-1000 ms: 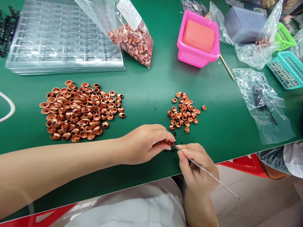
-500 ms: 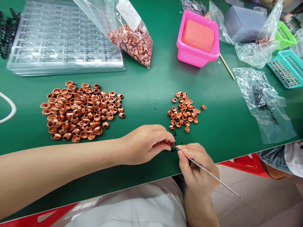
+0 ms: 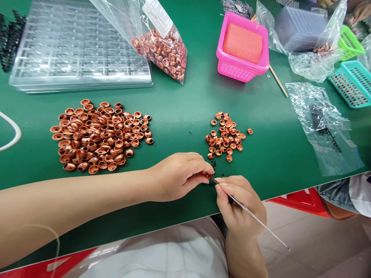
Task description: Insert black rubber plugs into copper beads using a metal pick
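Note:
Near the table's front edge, my left hand (image 3: 181,177) pinches a small copper-coloured piece (image 3: 208,175) between thumb and fingers. My right hand (image 3: 243,204) grips a thin metal tool (image 3: 255,217), whose tip meets that piece. Tiny black bits (image 3: 213,164) lie on the green table around my fingertips. Just beyond them is a small pile of copper pieces (image 3: 228,135). A larger pile of copper pieces (image 3: 98,135) spreads out above my left forearm.
Clear trays (image 3: 81,50) and a bag of copper pieces (image 3: 166,50) lie at the back left. A pink basket (image 3: 243,69) with a red block, a wooden stick (image 3: 278,80), a plastic bag (image 3: 324,127) and a teal basket (image 3: 352,85) are on the right. Another person's hands show at top right.
My right hand has shifted slightly left, and the tool's far end has swung left and down. Another person's hands have come into view at the top right.

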Demonstrator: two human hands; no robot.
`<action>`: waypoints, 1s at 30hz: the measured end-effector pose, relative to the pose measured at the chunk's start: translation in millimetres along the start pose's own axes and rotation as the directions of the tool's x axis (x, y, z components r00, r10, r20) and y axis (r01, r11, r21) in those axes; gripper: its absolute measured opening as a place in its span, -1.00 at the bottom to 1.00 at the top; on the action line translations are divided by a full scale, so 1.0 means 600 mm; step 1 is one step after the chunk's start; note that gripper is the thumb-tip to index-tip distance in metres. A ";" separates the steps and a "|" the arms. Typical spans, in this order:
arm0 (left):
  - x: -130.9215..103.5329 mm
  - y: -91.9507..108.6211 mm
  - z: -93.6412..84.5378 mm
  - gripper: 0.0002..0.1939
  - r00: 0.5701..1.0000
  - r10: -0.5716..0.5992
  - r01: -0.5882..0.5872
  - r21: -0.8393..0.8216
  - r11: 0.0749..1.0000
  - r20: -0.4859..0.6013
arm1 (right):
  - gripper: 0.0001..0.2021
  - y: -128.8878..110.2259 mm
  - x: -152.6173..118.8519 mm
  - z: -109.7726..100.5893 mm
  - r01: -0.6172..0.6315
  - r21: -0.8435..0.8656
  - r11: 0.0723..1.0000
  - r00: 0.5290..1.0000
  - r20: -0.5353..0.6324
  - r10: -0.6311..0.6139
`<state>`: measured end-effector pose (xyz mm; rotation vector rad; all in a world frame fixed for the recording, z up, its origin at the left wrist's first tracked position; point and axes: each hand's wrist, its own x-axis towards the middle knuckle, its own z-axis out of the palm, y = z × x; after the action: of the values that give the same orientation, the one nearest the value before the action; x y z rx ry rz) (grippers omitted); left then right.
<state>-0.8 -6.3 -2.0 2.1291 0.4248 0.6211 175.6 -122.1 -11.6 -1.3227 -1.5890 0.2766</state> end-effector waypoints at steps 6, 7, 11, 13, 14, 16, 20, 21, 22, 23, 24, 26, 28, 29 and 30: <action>0.001 0.000 0.001 -0.91 1.000 -0.015 0.015 0.009 1.000 -0.003 | -0.66 0.003 -0.002 -0.001 0.076 -0.072 0.994 0.997 0.032 -0.074; 0.001 0.000 0.001 -0.91 1.000 -0.016 0.016 0.008 1.000 -0.002 | -0.65 0.003 -0.002 -0.002 0.081 -0.074 0.994 0.996 0.038 -0.078; 0.002 -0.001 0.001 -0.91 1.000 -0.017 0.017 0.002 1.000 -0.008 | -0.64 0.003 -0.002 -0.004 0.094 -0.074 0.993 0.995 0.049 -0.091; 0.002 0.000 0.001 -0.91 1.000 -0.026 0.026 -0.001 1.000 -0.005 | -0.64 0.003 -0.002 -0.005 0.092 -0.077 0.993 0.995 0.046 -0.089; 0.002 0.000 0.000 -0.91 0.999 -0.033 0.033 -0.002 0.999 0.000 | -0.64 0.003 -0.002 -0.005 0.088 -0.078 0.993 0.996 0.042 -0.085; 0.002 0.001 0.000 -0.90 0.999 -0.048 0.048 -0.006 0.999 0.010 | -0.65 0.003 -0.002 -0.005 0.077 -0.081 0.994 0.997 0.030 -0.075; 0.002 0.002 -0.001 -0.90 0.998 -0.057 0.057 -0.019 0.998 0.012 | -0.66 0.004 -0.003 -0.004 0.069 -0.081 0.994 0.997 0.022 -0.067; 0.002 0.001 -0.001 -0.91 0.998 -0.056 0.056 -0.021 0.998 0.010 | -0.66 0.004 -0.003 -0.004 0.068 -0.079 0.995 0.998 0.024 -0.066; 0.002 0.001 0.000 -0.91 0.998 -0.055 0.055 -0.022 0.998 0.008 | -0.66 0.004 -0.003 -0.005 0.069 -0.077 0.995 0.997 0.023 -0.068; 0.002 0.000 0.000 -0.91 0.998 -0.054 0.055 -0.021 0.998 0.007 | -0.65 0.004 -0.003 -0.005 0.071 -0.076 0.995 0.997 0.023 -0.069; 0.002 -0.001 0.001 -0.92 0.999 -0.053 0.053 -0.021 0.998 0.005 | -0.65 0.004 -0.003 -0.006 0.077 -0.075 0.994 0.997 0.025 -0.075; 0.002 -0.002 0.002 -0.92 0.999 -0.051 0.051 -0.024 0.998 0.005 | -0.64 0.004 -0.002 -0.007 0.087 -0.073 0.994 0.996 0.036 -0.085; 0.002 -0.003 0.002 -0.91 0.999 -0.046 0.047 -0.030 0.998 0.002 | -0.64 0.004 -0.002 -0.006 0.091 -0.069 0.993 0.995 0.041 -0.089; 0.002 -0.003 0.003 -0.91 0.999 -0.046 0.046 -0.035 0.998 0.001 | -0.64 0.003 -0.002 -0.005 0.094 -0.064 0.993 0.995 0.035 -0.092; 0.002 -0.003 0.003 -0.91 0.999 -0.047 0.047 -0.039 0.998 0.000 | -0.65 0.003 -0.003 -0.004 0.094 -0.058 0.994 0.996 0.019 -0.093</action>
<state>1.0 -5.6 -3.8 2.0757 0.4585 0.5985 178.7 -123.7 -12.6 -1.2893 -1.6782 0.1850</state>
